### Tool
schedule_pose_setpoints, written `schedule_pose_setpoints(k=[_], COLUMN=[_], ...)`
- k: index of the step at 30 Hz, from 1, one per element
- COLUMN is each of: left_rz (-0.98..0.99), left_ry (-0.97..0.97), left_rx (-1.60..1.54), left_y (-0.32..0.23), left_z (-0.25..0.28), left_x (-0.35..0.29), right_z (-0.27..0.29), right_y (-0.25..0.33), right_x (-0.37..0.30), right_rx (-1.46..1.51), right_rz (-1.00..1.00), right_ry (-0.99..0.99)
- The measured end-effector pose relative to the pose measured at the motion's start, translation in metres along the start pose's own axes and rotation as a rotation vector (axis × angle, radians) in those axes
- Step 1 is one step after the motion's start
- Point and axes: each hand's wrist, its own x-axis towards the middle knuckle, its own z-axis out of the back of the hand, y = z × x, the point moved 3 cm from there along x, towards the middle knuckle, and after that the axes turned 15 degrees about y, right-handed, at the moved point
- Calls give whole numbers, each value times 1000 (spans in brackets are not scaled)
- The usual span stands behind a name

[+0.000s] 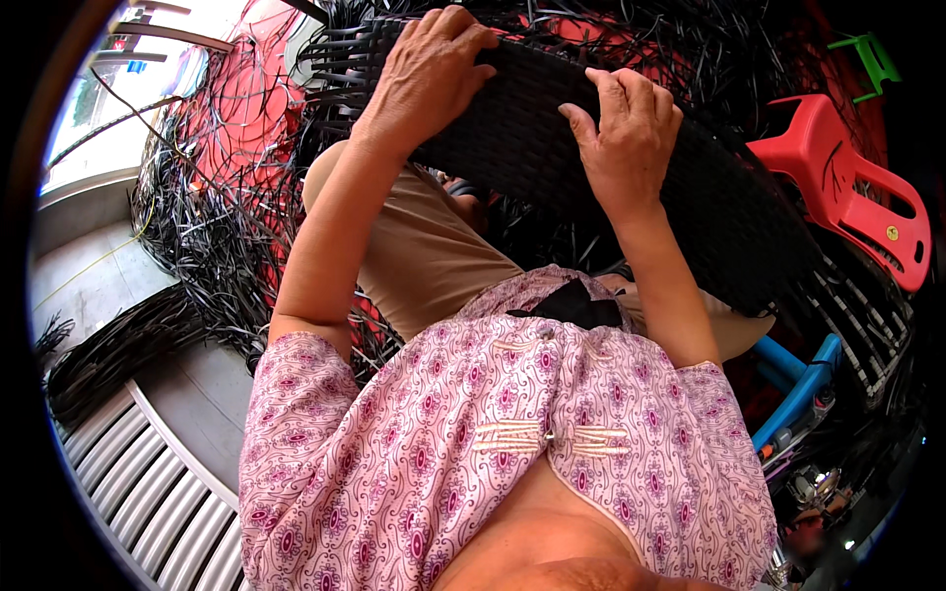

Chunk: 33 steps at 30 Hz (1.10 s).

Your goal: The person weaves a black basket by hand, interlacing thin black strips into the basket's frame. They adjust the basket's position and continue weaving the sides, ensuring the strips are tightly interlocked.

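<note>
Loose black strips [212, 227] cover the red floor around you. Across your knees, at twelve o'clock, lies the black woven panel [552, 148]. Your right hand [626, 138] presses on its middle, fingers curled. Farther, your left hand [434, 74] closes its grip over the far edge.

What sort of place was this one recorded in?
Probably a small wicker-weaving workshop or home work area. Both hands, left hand and right hand, rest on a black woven panel; heaps of loose black strips cover the floor, with a red plastic chair nearby.
</note>
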Motion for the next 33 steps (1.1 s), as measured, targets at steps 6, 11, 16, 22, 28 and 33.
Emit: schedule_pose_setpoints(k=[6,11,16,22,28,33], left_rz=[-85,-110,-124,-147,-113,-115], left_ry=[-41,-52,-52,-85,-37,-17], left_rx=[-30,-48,-69,-38,-30,-33], left_y=[-29,-39,-41,-42,-52,-59], left_z=[-21,-27,-31,-29,-25,-26], left_x=[16,23,21,24,26,45], right_z=[7,5,6,20,26,26], right_y=[-3,-3,-2,-30,-35,-38], right_x=[5,4,-3,-31,-45,-54], right_rx=[-19,-19,7,-51,-31,22], right_rz=[41,57,59,-71,-29,52], right_ry=[36,28,41,-5,-1,-29])
